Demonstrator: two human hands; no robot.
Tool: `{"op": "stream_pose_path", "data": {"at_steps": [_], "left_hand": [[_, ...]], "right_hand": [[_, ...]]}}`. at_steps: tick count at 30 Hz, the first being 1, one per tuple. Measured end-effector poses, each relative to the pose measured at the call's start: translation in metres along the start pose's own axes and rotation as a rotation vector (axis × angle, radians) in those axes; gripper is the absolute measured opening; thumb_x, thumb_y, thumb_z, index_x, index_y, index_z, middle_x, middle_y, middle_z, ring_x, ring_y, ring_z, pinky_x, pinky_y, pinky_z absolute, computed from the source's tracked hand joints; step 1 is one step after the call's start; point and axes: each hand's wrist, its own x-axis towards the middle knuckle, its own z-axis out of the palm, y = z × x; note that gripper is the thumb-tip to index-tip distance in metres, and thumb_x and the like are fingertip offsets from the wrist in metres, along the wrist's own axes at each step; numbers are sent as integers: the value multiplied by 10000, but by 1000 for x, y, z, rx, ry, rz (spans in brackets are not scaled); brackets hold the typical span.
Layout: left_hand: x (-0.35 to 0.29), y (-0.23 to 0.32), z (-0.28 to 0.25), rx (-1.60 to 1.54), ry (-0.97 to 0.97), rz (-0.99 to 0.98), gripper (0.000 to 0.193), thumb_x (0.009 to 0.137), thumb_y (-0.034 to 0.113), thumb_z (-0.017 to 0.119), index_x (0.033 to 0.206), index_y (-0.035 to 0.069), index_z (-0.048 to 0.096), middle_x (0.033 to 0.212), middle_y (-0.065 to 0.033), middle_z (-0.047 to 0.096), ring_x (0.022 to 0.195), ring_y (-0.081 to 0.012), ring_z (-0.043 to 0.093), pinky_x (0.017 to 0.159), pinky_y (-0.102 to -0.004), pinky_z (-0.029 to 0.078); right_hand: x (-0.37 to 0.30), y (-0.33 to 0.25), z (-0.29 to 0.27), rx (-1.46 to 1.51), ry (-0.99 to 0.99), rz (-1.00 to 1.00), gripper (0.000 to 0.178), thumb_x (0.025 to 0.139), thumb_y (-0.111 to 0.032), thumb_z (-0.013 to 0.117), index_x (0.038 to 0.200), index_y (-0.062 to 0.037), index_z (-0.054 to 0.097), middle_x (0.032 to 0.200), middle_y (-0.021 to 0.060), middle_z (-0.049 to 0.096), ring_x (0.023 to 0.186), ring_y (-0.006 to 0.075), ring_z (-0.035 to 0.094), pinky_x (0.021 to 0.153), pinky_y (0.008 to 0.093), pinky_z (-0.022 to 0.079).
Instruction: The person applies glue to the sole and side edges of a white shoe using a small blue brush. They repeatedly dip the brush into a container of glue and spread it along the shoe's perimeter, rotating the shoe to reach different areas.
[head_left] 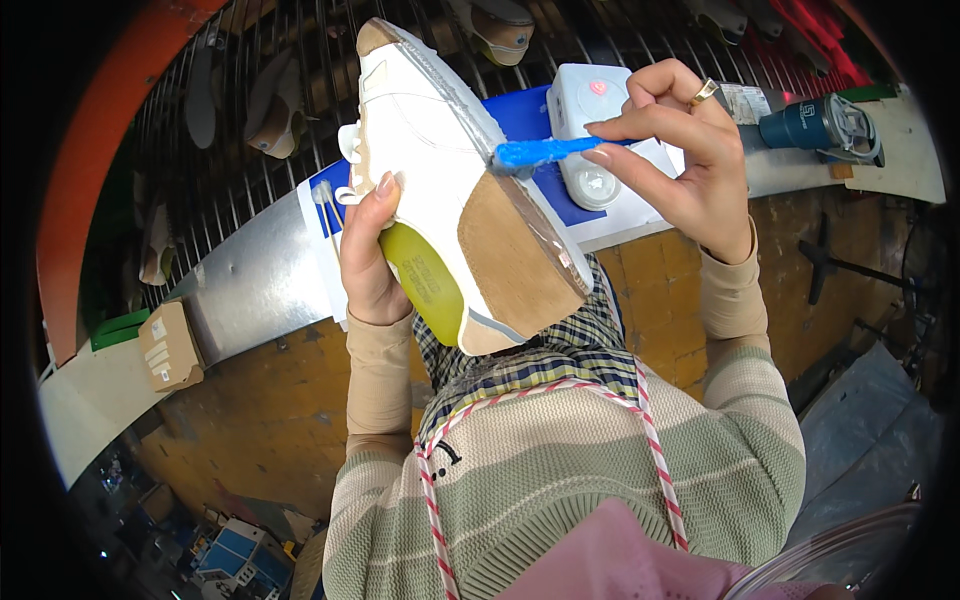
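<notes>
My left hand [368, 262] grips a white and tan shoe [425, 130] at its opening, with the thumb on the outside near the laces. The shoe is raised and tilted, toe pointing up and away, its olive-green inside [428, 275] showing at the collar. Between thumb and fingertips, my right hand [695, 160] pinches a small blue brush [540, 152]. The brush head meets the shoe's lower side edge, where a greyish, shiny band runs along. Behind my right fingers stands a white container [572, 98] with a clear rounded part [592, 185] at its near end.
Beyond the metal ledge [265, 270] is a rack of metal rods [330, 75] carrying several shoes. A blue mat [520, 115] and white paper lie under the container. Thin white-tipped sticks [326, 205] rest left. A teal tumbler [805, 125] stands right, a cardboard piece [170, 345] far left.
</notes>
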Motion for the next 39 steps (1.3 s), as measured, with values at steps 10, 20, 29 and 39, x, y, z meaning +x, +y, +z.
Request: {"op": "stream_pose_path", "data": {"at_steps": [10, 20, 29, 39], "left_hand": [[7, -15, -5, -255, 8, -104, 489, 1021, 279, 507, 1445, 44, 443, 1349, -151, 599, 1195, -248, 628, 1014, -381, 531], [3, -26, -2, -353, 28, -252, 535, 1033, 437, 457, 1432, 82, 472, 1353, -156, 597, 1166, -265, 646, 989, -419, 552], [-8, -42, -4, -589, -62, -415, 620, 1011, 534, 444, 1441, 87, 455, 1363, -175, 566, 1207, -302, 610, 1035, -436, 512], [-58, -70, -36, -996, 119, -684, 593, 1022, 424, 428, 1460, 27, 380, 1437, -241, 426, 1211, -331, 550, 836, -394, 547]], "right_hand": [[2, 3, -16, 128, -107, -19, 222, 695, -59, 860, 879, 8, 754, 866, 54, 502, 770, 152, 531, 649, 268, 457], [30, 11, -26, 139, -238, -153, 276, 638, -87, 871, 874, 2, 759, 873, 49, 496, 783, 175, 524, 672, 298, 442], [69, 14, -14, 271, -338, -288, 286, 640, -116, 874, 874, 6, 763, 857, 53, 507, 775, 185, 524, 659, 306, 425], [103, 10, 13, 443, -496, -357, 236, 684, -69, 876, 888, -19, 770, 815, 53, 536, 722, 185, 530, 627, 307, 413]]}}
